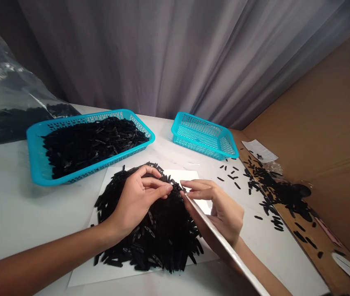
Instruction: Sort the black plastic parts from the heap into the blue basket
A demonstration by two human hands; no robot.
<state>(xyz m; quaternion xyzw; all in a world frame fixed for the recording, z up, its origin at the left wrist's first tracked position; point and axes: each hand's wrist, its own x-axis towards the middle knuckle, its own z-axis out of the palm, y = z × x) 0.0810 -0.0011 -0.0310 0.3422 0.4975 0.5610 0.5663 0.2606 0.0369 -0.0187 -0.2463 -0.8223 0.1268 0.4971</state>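
Observation:
A large heap of small black elongated pieces [162,238] lies on a white sheet [84,274] in front of me. My left hand [144,193] is over the heap's upper part, thumb and fingers closed together; what they pinch is too small to make out. Just to its right, my right hand [216,205] is beside a thin white strip-like edge [224,242] that runs down to the bottom of the view. Its fingertips are bent together near black pieces, and whatever they hold is too small to name.
Behind on the left, a blue basket [35,158] holds many black pieces, beside a clear plastic bag [14,82]. An empty blue basket [206,142] stands at the back. Scattered black pieces [286,193] and a paper slip [259,151] lie right, by a cardboard wall [325,111].

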